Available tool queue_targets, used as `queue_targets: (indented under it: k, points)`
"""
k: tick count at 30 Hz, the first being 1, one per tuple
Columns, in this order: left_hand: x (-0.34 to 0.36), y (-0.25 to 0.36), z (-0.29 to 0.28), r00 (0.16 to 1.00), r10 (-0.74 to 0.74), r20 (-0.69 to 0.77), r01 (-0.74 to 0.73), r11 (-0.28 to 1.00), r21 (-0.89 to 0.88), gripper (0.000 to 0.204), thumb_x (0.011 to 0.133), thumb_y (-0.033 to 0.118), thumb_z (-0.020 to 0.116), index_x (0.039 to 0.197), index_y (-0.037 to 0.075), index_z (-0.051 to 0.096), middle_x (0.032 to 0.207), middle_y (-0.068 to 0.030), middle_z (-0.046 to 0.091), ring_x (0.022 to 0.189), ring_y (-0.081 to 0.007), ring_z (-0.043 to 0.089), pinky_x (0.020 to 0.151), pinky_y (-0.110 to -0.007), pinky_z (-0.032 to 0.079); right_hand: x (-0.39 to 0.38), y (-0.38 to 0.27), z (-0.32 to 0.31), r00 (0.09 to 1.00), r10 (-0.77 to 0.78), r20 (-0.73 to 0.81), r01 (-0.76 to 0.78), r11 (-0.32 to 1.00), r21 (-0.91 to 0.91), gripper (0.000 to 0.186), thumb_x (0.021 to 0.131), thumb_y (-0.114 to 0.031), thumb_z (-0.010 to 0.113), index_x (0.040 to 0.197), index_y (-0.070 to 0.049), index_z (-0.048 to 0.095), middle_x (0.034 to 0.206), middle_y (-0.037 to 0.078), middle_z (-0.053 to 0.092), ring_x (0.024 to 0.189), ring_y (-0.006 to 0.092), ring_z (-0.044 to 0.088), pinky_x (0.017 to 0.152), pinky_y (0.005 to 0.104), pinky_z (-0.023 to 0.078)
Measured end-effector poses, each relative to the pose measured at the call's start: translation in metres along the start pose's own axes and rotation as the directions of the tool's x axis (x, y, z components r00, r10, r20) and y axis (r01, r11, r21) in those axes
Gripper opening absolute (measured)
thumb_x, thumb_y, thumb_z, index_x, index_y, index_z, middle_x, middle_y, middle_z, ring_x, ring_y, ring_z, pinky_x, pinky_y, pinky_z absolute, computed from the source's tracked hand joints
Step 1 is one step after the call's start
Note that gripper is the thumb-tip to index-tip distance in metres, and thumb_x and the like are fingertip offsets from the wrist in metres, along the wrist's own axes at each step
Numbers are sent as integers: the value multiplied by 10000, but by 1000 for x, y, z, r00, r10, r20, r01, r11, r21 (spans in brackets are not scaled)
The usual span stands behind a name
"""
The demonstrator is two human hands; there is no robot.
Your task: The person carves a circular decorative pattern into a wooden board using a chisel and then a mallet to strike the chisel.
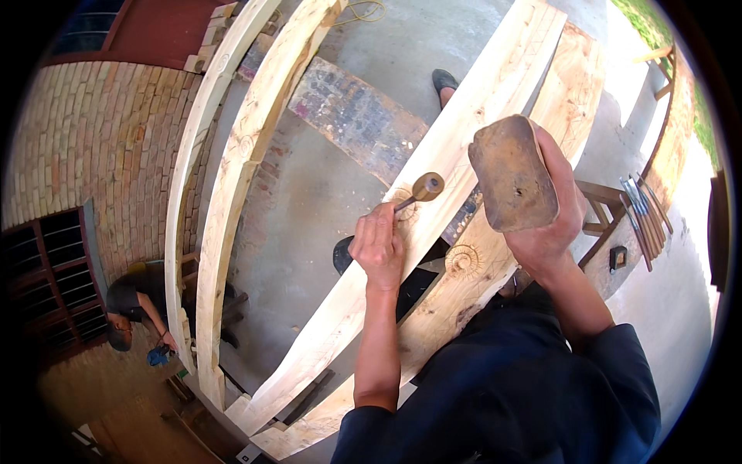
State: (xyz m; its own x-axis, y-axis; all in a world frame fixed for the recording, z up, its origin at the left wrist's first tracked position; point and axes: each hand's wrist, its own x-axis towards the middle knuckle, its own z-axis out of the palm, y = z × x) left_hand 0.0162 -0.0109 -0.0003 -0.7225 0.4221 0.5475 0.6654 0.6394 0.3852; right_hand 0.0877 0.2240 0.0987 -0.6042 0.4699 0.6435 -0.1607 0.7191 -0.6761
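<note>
My left hand (379,246) is wrapped round a carving chisel (427,185) over the middle of a long pale curved beam (340,317). The chisel's wooden handle end slants up toward the right; my fist hides its cutting tip. A round carved pattern shows on the wood beside that hand. Raised to the right of the chisel and apart from it, my right hand (558,220) grips a worn brown wooden mallet (514,174), its broad face turned up. Below the mallet, a second curved beam (456,290) carries a carved spiral rosette (464,262).
Two more curved beams (259,139) stand at the left. A paint-stained board (359,112) crosses beneath the beams. Several chisels (645,216) and a small black box (617,257) rest on a bench at the right. Another person (147,298) holds a blue tool (158,355) at the far left.
</note>
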Motion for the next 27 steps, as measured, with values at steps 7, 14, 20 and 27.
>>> queue_targets:
  k: [7,14,20,27]
  points:
    - [2,-1,-7,1000,-3,7,3,1000,-1,344,805,-131,756,1106,33,773,1005,-135,793,846,-310,748,703,-400,594,4,-4,-2,996,46,80,-43,998,-38,800,723,121,808,1489,-43,645,1170,173,745,1073,346,768,905,407,610]
    - [-1,-4,-8,1000,-8,21,8,1000,14,358,800,-127,737,1120,31,768,1021,-127,785,865,-311,745,732,-406,597,3,3,-4,960,27,280,40,973,-229,887,643,94,790,1490,-135,662,1056,83,727,921,300,732,782,385,581]
    - [-18,-8,-4,929,-330,-169,293,933,-210,62,1016,-24,688,1076,-35,701,1009,-156,773,827,-270,724,762,-362,582,-2,20,-19,934,247,259,-165,939,-301,749,773,51,834,1476,-141,660,1167,137,781,1072,333,782,912,396,614]
    - [-23,2,-7,775,-623,-107,476,687,-550,130,1113,79,662,1114,-45,701,988,-91,791,876,-115,688,825,-277,567,-29,44,-16,867,352,352,-159,866,-474,804,769,-112,886,1523,-182,616,1059,77,739,961,306,758,791,428,606]
